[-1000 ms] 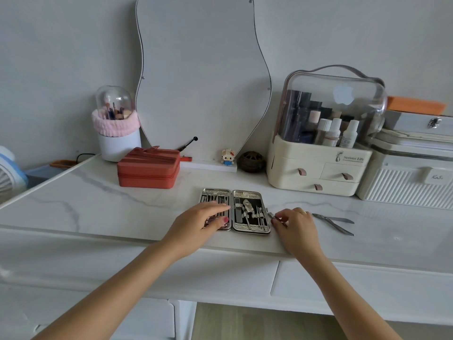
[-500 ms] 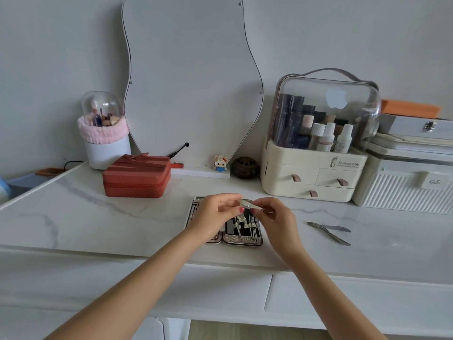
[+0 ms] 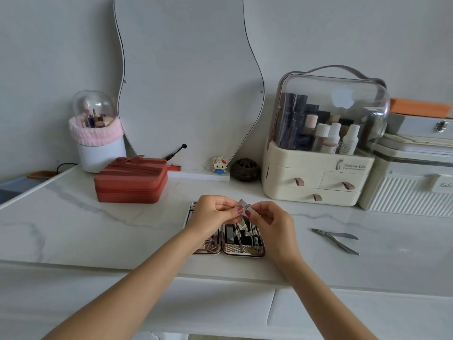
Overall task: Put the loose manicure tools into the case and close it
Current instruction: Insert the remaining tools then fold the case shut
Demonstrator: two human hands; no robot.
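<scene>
Case point(image 3: 244, 251) lies open, flat on countertop point(image 3: 98, 231), near front edge; left hand point(image 3: 213, 214) and right hand point(image 3: 269, 222) now raised above case, both pinching small metal tool point(image 3: 244, 206) between fingertips; second ago right hand was down on counter right of case, left resting on case; so pickup done, slotting in next, likely; nippers point(image 3: 337, 238) loose, well right of case; case's left half mostly hidden under left wrist; tool's type hard to tell; organiser point(image 3: 316, 173) behind case, to right.
</scene>
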